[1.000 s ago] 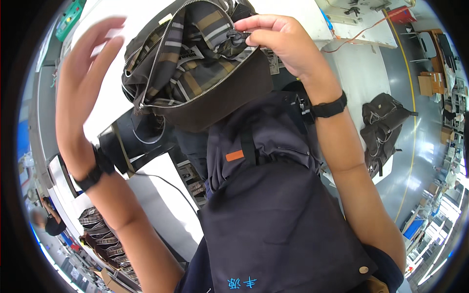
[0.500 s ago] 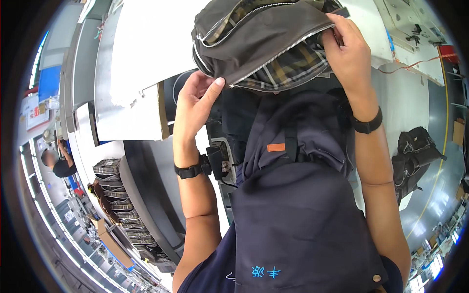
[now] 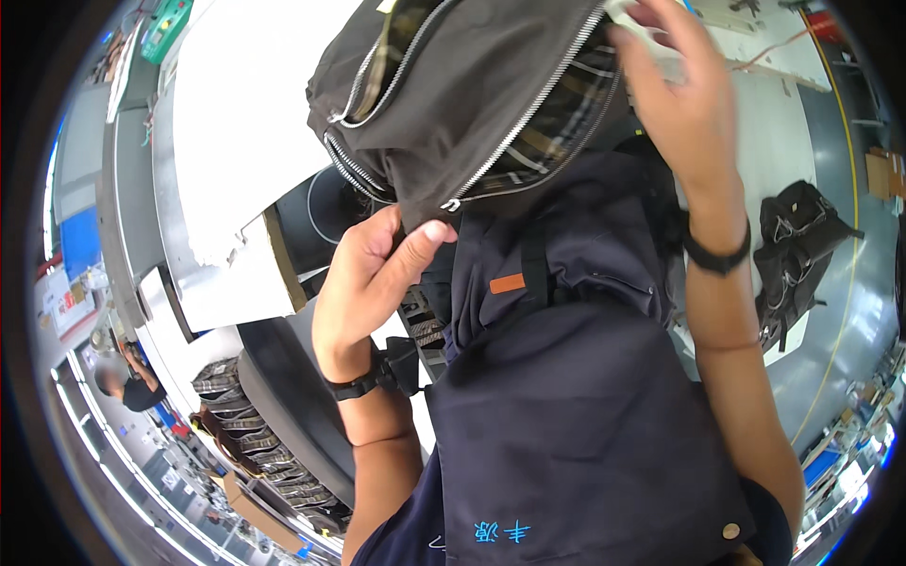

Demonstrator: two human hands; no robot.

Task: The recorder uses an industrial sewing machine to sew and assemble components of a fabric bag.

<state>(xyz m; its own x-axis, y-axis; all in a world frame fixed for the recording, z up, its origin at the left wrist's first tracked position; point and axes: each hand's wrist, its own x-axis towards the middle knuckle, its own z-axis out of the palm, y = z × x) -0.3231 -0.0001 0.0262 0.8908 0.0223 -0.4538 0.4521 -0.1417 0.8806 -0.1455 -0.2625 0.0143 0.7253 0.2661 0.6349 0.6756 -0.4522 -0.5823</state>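
Note:
A dark brown-grey fabric bag (image 3: 425, 104) with silver zippers and a plaid lining lies tilted at the top of the view. Its long front zipper is undone, so the plaid lining (image 3: 538, 151) shows in the gap. My left hand (image 3: 373, 274) pinches the bag's lower corner between thumb and fingers, just below the zipper's end (image 3: 451, 205). At the bag's upper right my right hand (image 3: 684, 94), blurred by motion, has its thumb and fingers apart next to the opening. Whether the right thumb touches the fabric, I cannot tell.
A white worktable (image 3: 245, 85) extends behind and left of the bag. Several plaid-lined pieces (image 3: 255, 424) are stacked at the lower left. More dark bags (image 3: 797, 245) lie on the right. Further left, a person (image 3: 127, 382) is at work.
The bag has turned, its left corner coming nearer with my left hand and its right end rising. My right hand has moved up and its fingers have come off the bag's edge.

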